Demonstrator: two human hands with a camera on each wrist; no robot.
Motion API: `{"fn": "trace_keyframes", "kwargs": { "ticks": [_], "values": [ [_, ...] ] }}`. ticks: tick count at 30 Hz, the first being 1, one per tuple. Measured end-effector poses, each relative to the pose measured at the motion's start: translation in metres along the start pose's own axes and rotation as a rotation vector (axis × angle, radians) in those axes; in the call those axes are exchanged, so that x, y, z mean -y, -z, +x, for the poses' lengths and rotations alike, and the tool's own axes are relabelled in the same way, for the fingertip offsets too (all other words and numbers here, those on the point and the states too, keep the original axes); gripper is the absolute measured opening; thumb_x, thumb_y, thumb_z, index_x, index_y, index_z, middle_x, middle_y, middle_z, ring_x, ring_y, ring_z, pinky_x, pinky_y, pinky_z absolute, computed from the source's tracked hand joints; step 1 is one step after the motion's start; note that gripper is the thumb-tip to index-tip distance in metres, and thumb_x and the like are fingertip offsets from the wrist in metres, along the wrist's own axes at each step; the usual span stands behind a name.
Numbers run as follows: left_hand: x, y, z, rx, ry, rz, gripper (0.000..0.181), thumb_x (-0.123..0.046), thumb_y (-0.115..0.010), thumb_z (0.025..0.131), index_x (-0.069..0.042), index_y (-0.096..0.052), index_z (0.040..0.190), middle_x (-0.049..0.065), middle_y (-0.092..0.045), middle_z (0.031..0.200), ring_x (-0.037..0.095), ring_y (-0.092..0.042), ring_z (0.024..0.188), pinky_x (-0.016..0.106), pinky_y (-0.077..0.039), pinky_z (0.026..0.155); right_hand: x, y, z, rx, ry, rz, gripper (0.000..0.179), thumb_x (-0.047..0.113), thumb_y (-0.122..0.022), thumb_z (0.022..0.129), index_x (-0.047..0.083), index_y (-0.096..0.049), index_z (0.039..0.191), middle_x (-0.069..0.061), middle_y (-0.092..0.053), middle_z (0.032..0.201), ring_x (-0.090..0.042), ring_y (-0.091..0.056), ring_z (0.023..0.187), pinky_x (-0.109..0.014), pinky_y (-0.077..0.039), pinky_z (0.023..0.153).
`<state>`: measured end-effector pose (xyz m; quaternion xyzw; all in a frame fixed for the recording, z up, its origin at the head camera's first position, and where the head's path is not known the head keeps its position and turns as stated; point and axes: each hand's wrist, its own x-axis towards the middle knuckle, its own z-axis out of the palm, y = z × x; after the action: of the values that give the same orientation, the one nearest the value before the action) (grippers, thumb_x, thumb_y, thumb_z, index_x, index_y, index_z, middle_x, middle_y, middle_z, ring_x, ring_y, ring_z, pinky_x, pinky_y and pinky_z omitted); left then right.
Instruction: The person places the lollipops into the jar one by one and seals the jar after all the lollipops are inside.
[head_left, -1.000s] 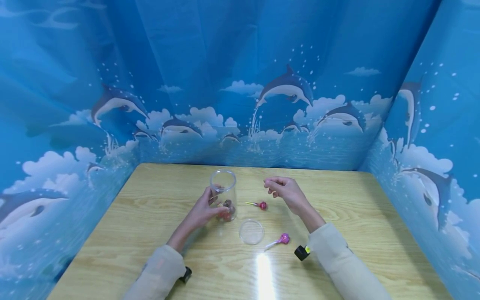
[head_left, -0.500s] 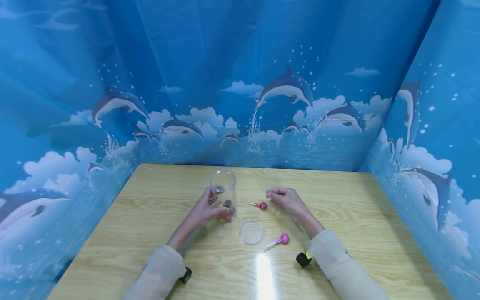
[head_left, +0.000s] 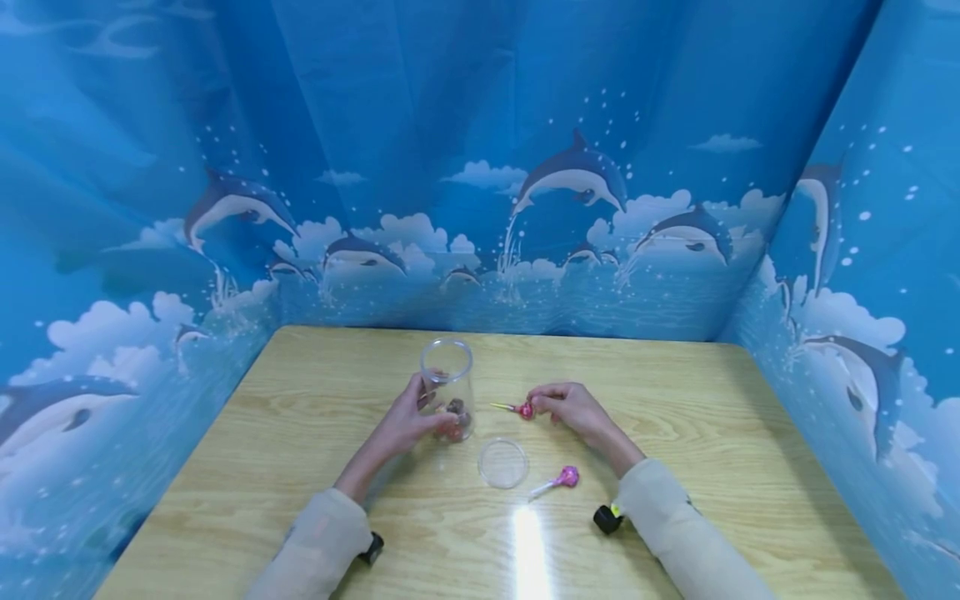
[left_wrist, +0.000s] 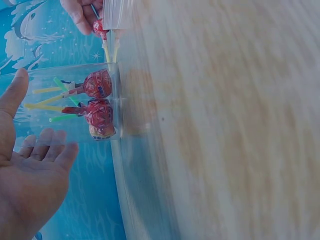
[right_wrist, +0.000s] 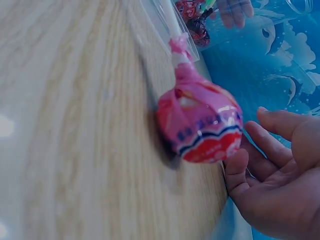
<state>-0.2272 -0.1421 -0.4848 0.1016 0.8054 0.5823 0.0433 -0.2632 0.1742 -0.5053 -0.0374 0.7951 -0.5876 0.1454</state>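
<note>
In the head view my left hand [head_left: 408, 417] grips an upright clear plastic jar [head_left: 467, 387] on the table. Its mouth is uncovered, and several lollipops [left_wrist: 98, 112] with red wrappers and yellow or green sticks lean inside. To the jar's right lies a loose red lollipop [head_left: 526, 411], yellow stick pointing left. My right hand [head_left: 573, 408] is over its candy end, fingertips right at the wrapper. A pink lollipop [head_left: 567, 477] with a white stick lies nearer me, large in the right wrist view, where it hides the red one.
A round clear lid [head_left: 503, 463] lies flat between the jar and the pink lollipop. The wood-grain table [head_left: 337, 367] ends at blue dolphin-print curtains [head_left: 480, 208] at the back and both sides. A bright light reflection crosses the table's near part.
My right hand has come down and slightly left to the red lollipop's candy end. The left hand, jar, lid and pink lollipop have stayed in place.
</note>
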Motion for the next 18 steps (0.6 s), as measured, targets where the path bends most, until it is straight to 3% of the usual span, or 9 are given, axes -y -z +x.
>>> {"fn": "trace_keyframes", "kwargs": {
  "ticks": [9, 18],
  "values": [
    [-0.001, 0.000, 0.000, -0.001, -0.007, 0.001, 0.076, -0.005, -0.083, 0.085, -0.002, -0.041, 0.147, 0.026, -0.046, 0.152, 0.044, -0.041, 0.144, 0.051, -0.036, 0.120, -0.001, 0.001, -0.010, 0.022, -0.008, -0.053, 0.029, 0.015, -0.070, 0.098, 0.000, -0.072, 0.123, -0.007, -0.075, 0.099, -0.018, -0.061, 0.080, -0.026, -0.053, 0.069],
    [0.001, 0.000, 0.001, 0.009, -0.025, -0.010, 0.075, -0.003, -0.082, 0.085, 0.000, -0.040, 0.147, 0.030, -0.045, 0.151, 0.047, -0.041, 0.143, 0.053, -0.038, 0.118, -0.002, 0.000, -0.018, 0.075, 0.013, -0.043, 0.028, 0.014, -0.066, 0.100, -0.004, -0.071, 0.122, -0.012, -0.074, 0.094, -0.016, -0.063, 0.079, -0.023, -0.053, 0.063]
  ]
}}
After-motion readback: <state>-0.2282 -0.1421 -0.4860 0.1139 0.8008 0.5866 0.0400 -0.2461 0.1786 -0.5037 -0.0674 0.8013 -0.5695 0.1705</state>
